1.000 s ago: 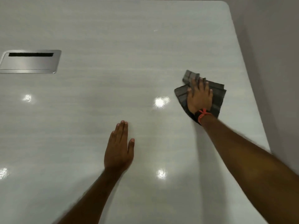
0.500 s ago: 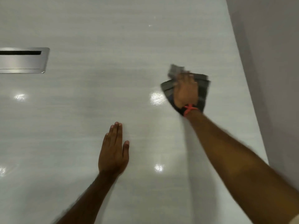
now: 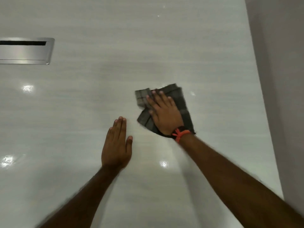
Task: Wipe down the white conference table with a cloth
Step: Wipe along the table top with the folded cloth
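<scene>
My right hand (image 3: 164, 112) lies flat, fingers spread, pressing the dark grey checked folded cloth (image 3: 183, 104) on the glossy white conference table (image 3: 148, 46), right of centre. My left hand (image 3: 116, 145) rests open just beside it. The cloth looks soft and light; I judge palm pressure in its middle holds it best.

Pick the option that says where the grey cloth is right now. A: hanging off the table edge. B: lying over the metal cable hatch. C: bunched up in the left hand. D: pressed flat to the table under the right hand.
D: the right hand lies palm down on the cloth, flat on the table, while the left hand rests bare beside it.
</scene>
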`<move>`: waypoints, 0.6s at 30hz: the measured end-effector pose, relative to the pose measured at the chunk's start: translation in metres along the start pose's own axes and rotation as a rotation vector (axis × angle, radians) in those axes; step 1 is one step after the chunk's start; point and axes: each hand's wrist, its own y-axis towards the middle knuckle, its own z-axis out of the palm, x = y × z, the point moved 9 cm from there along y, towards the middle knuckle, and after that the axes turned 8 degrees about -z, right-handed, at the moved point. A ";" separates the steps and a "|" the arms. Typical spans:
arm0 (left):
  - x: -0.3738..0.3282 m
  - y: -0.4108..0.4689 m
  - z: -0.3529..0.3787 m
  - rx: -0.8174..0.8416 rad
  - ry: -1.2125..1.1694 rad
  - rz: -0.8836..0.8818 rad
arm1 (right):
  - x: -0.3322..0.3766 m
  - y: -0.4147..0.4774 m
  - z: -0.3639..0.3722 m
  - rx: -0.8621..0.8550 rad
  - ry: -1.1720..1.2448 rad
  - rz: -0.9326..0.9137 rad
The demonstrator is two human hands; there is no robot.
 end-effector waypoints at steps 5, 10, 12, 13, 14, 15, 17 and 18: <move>-0.002 0.000 -0.001 -0.013 -0.007 -0.005 | -0.197 -0.078 -0.051 -0.131 -0.058 0.640; 0.000 0.000 0.001 -0.001 -0.005 -0.009 | -0.148 -0.057 -0.046 -0.147 -0.043 0.617; 0.001 0.001 0.002 0.001 -0.001 -0.009 | -0.064 -0.067 -0.018 -0.120 -0.032 0.419; 0.001 0.001 0.002 0.002 0.003 -0.004 | -0.020 -0.085 -0.002 -0.104 -0.019 0.320; 0.000 0.000 0.001 0.004 0.004 0.002 | 0.022 -0.110 0.011 -0.064 -0.007 0.225; 0.000 0.000 0.001 0.006 -0.001 0.005 | 0.056 -0.139 0.022 -0.016 0.001 0.139; -0.001 0.001 0.000 0.010 -0.020 0.001 | 0.082 -0.199 0.035 0.063 0.002 0.043; -0.001 0.001 0.000 0.009 -0.026 0.000 | 0.072 -0.221 0.035 0.087 0.003 0.056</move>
